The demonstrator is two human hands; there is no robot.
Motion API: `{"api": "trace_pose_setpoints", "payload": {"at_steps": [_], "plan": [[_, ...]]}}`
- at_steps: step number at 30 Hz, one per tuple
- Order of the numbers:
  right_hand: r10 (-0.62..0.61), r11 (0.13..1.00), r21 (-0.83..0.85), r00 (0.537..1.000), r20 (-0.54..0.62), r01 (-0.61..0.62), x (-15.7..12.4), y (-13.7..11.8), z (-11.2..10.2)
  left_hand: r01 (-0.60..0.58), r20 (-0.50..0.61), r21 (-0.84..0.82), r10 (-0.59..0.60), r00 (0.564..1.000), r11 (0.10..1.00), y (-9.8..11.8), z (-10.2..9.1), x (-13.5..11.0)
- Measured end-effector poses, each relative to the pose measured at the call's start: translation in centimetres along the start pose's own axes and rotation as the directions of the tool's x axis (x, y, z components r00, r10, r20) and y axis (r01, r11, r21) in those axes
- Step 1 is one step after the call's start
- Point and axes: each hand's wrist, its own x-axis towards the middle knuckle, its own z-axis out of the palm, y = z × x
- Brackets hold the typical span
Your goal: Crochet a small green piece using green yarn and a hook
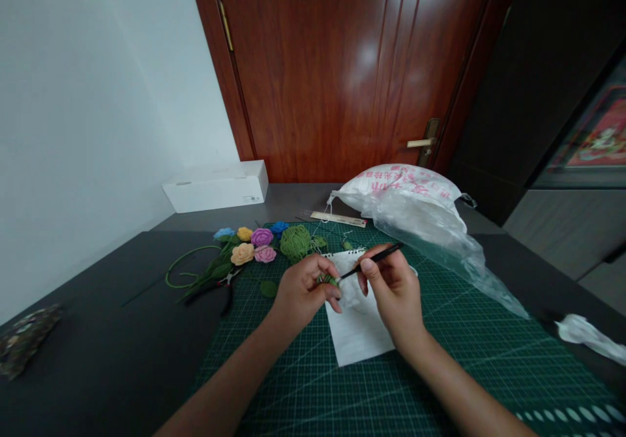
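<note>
My left hand (306,287) pinches a small green crocheted piece (328,280) between thumb and fingers, and the fingers partly cover it. In my right hand (394,290) is a slim black tweezers-like tool (374,261), held like a pen. Its tip points left and meets the green piece, where a bit of white shows. Both hands are above a sheet of white paper (359,342) with a torn, perforated top edge. White fluff (352,297) lies on the paper between the hands.
A green cutting mat (278,372) covers the dark table. At left lie crocheted flowers (243,254), green yarn (295,242) and pliers (227,287). Behind are a white box (218,186), a ruler (338,219) and a large plastic bag (415,195) with white contents.
</note>
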Motion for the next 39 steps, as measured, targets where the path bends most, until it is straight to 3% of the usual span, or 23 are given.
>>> {"api": "trace_pose_setpoints", "payload": {"at_steps": [7, 13, 21, 29, 35, 39], "plan": [[0.105, 0.991, 0.08, 0.993, 0.049, -0.108, 0.6, 0.4, 0.2, 0.0, 0.0, -0.01, 0.0, 1.0, 1.0, 0.2, 0.1, -0.1], [0.155, 0.985, 0.055, 0.978, 0.139, -0.164, 0.8, 0.9, 0.3, 0.024, 0.01, -0.022, -0.024, 1.0, 0.999, 0.2, 0.4, -0.4], [0.041, 0.998, -0.054, 0.988, 0.146, -0.034, 0.0, 0.3, 0.3, 0.027, 0.004, -0.002, -0.027, 1.0, 1.0, 0.3, 0.2, -0.4], [-0.029, 0.999, 0.023, 0.999, -0.025, 0.029, 1.0, -0.8, -0.8, 0.005, -0.012, 0.005, -0.005, 1.0, 1.0, 0.4, -0.1, -0.2], [-0.146, 0.98, -0.123, 0.985, 0.096, 0.157, 0.3, -0.6, -0.9, 0.0, -0.015, -0.014, 0.0, 1.0, 1.0, 0.7, -0.1, -0.2], [-0.174, 0.968, -0.172, 0.983, 0.064, 0.182, -0.1, -0.2, -0.8, -0.001, -0.005, -0.028, 0.001, 1.0, 1.0, 0.9, 0.1, -0.3]]}}
